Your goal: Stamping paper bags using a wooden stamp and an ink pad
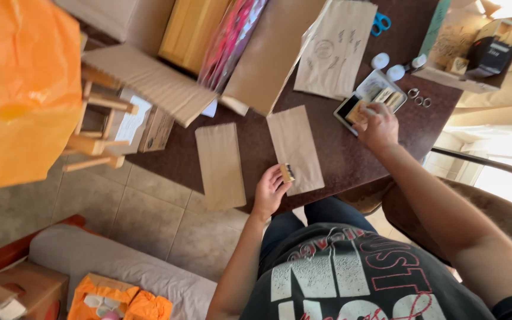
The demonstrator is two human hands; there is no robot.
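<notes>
A dark brown bench (351,160) carries the work, with tiled floor beyond its edge. At its far side an open cardboard box (167,89) holds yellow and pink sheets, and a large orange plastic bag (22,89) hangs at the side above a wooden stool. Three flat brown paper bags lie on the bench: a bigger one bearing stamped marks (336,47) at the far side, and two plain ones nearer, side by side but apart. The left hand (269,191) rests at the near edge of the plain bag on the right (294,148), thumb and fingers pinching a small wooden stamp block (287,172) that stands on that bag's lower corner. The right hand (377,127) is curled, fingertips down on an open ink pad tin (365,101); whether it pinches anything there I cannot tell. Beside the tin lie small white caps (380,60), metal rings (419,98) and blue-handled scissors (379,24).
</notes>
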